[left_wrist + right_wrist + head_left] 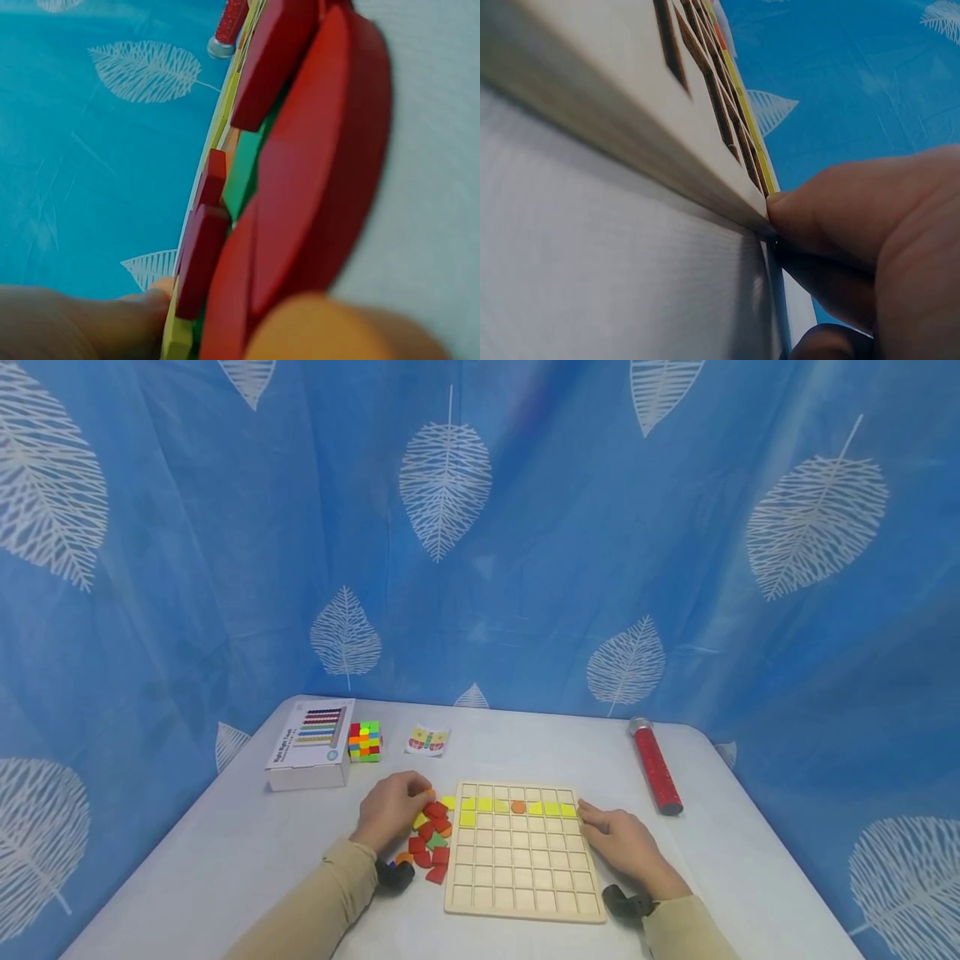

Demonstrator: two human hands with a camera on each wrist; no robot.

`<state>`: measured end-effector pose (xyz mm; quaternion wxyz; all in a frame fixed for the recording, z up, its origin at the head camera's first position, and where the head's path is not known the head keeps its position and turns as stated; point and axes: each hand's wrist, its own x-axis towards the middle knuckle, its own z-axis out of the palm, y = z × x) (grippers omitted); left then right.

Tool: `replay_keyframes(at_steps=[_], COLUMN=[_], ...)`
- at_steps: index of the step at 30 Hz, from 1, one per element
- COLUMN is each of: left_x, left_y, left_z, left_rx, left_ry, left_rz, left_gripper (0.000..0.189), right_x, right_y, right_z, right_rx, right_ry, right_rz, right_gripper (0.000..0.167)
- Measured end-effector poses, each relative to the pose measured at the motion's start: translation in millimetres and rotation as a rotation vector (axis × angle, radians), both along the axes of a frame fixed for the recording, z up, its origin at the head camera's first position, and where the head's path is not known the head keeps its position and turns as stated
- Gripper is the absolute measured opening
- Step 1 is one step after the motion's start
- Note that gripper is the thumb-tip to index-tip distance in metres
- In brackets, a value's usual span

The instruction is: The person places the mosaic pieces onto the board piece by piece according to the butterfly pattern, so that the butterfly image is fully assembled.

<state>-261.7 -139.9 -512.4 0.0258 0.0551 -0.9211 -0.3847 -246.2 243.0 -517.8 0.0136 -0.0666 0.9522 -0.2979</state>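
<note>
A wooden grid board (522,914) lies on the table, with yellow pieces (484,804) and an orange disc (518,807) along one of its far rows. My left hand (393,808) is over the loose pieces left of the board. Its curled thumb and finger pinch what looks like a small orange piece (430,792), mostly hidden by the fingertips. Red pieces (300,165) and a green piece (244,172) lie close by in the left wrist view. At the board's right edge rests my right hand (622,842), fingers fairly straight, its thumb (817,210) touching the edge.
Behind the board lies a small picture card (428,741). A colourful puzzle cube (365,742) stands beside a white box (309,777) at the back left. Back right lies a red glittery tube (657,770). A blue leaf-patterned curtain (540,568) hangs behind the table.
</note>
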Motion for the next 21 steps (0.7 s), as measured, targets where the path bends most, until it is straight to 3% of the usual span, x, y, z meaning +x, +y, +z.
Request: replay_keyframes(at_steps=[12,21], left_x=[-2.8,-0.7], left_y=[-0.3,0.2], left_z=[2.7,4.7], left_rx=[0.204,0.268], left_ry=[0.051,0.035], left_rz=[0.064,0.054], left_gripper=[0.025,0.024], right_x=[0.6,1.3], right_y=[-0.2,-0.8], right_z=[2.1,2.3], right_rx=[0.019,0.03], right_ry=[-0.005,-0.01], right_rz=[0.003,0.0], right_gripper=[0.043,0.044])
